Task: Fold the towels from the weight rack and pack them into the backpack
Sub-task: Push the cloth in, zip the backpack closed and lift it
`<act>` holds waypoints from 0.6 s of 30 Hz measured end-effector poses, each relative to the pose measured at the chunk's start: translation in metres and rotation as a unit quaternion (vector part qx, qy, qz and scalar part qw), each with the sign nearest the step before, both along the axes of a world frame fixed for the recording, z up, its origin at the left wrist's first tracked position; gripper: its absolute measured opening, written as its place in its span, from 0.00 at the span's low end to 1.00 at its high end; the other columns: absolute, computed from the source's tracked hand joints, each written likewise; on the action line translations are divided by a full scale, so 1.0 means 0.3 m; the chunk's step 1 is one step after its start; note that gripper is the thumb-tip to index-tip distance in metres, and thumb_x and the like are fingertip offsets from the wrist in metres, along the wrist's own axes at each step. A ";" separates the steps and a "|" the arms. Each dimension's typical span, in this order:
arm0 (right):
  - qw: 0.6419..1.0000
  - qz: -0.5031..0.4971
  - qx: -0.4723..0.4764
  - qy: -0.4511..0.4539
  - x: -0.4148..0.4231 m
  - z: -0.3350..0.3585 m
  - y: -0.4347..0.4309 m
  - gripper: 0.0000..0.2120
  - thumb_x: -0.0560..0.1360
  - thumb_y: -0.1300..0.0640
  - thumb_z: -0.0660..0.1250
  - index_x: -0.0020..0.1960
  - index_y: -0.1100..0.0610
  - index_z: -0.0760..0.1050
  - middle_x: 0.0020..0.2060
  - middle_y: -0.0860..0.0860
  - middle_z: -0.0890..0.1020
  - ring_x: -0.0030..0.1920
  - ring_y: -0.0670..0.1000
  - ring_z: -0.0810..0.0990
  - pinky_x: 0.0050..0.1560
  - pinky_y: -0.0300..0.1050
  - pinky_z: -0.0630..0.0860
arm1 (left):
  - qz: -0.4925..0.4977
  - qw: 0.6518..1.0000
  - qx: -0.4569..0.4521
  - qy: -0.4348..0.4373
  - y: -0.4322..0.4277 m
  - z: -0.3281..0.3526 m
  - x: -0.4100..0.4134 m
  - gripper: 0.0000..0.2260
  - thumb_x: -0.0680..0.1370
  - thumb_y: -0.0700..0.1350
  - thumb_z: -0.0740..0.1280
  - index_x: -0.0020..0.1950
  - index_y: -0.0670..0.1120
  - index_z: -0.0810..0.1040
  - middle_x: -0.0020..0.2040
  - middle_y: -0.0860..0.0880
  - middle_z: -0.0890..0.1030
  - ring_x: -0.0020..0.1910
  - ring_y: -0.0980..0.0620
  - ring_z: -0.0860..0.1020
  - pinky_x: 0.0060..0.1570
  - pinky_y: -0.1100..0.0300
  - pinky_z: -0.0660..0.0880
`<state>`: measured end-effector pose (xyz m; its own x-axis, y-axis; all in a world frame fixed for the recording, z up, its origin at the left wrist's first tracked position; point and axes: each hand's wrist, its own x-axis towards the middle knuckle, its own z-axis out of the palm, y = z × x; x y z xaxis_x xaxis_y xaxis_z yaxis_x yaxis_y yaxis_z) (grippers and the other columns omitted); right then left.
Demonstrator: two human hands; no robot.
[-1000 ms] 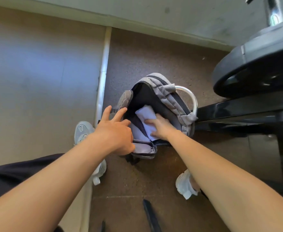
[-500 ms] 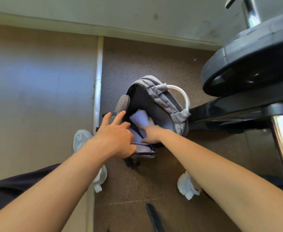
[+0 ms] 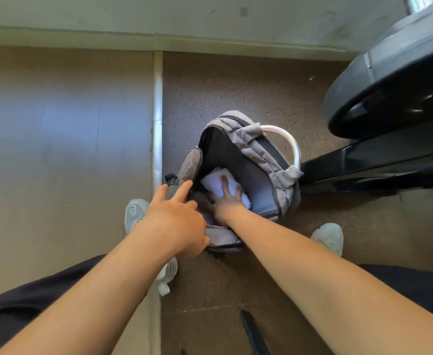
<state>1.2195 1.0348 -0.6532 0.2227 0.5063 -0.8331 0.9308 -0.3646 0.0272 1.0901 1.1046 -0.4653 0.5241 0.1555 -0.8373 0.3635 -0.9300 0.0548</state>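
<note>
A grey backpack [image 3: 269,155] stands open on the speckled floor between my feet. Inside its dark main compartment lies a folded white towel [image 3: 214,181]. My right hand [image 3: 227,201] reaches into the opening, its spread fingers pressing flat on the towel. My left hand [image 3: 177,221] holds the near left rim of the backpack, thumb at the front edge and two fingers pointing along the side flap. The lower part of the towel is hidden by my right hand.
A large black weight plate [image 3: 389,80] and the black rack frame [image 3: 369,165] stand close on the right, touching the backpack's side. A white floor strip [image 3: 157,124] runs on the left. My pale shoes [image 3: 133,213] [image 3: 330,237] flank the bag. A wall base crosses the top.
My right hand has pushed the towel deeper into the backpack and its fingers have spread over it. My left hand stays on the rim.
</note>
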 end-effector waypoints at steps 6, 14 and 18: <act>0.987 -0.133 0.034 0.080 0.027 -0.039 0.007 0.31 0.80 0.35 0.51 0.81 0.39 0.51 0.80 0.52 0.34 0.77 0.71 0.36 0.74 0.70 0.46 | 0.013 1.000 -0.008 -0.002 -0.013 0.012 0.015 0.24 0.83 0.64 0.53 0.75 0.55 0.71 0.78 0.50 0.66 0.83 0.44 0.37 0.72 0.43 0.61; 0.948 -0.219 0.206 0.107 0.054 -0.026 -0.113 0.51 0.73 0.45 0.73 0.77 0.30 0.36 0.77 0.37 0.31 0.77 0.67 0.45 0.70 0.72 0.61 | 0.010 1.000 -0.001 -0.022 -0.024 0.019 0.016 0.24 0.83 0.63 0.53 0.74 0.53 0.72 0.75 0.49 0.68 0.83 0.43 0.39 0.70 0.44 0.64; 0.977 -0.165 0.091 0.104 0.023 -0.075 -0.076 0.48 0.75 0.51 0.69 0.78 0.31 0.37 0.76 0.40 0.25 0.77 0.69 0.38 0.72 0.71 0.54 | 0.007 1.000 -0.001 -0.015 -0.031 0.014 0.017 0.23 0.83 0.62 0.53 0.72 0.52 0.73 0.74 0.49 0.69 0.83 0.43 0.39 0.69 0.44 0.65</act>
<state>1.2263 1.0121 -0.6756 0.2353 0.5795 -0.7803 0.7400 -0.6273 -0.2427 1.0951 1.0953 -0.4611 0.5474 0.1613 -0.8212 0.3749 -0.9245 0.0684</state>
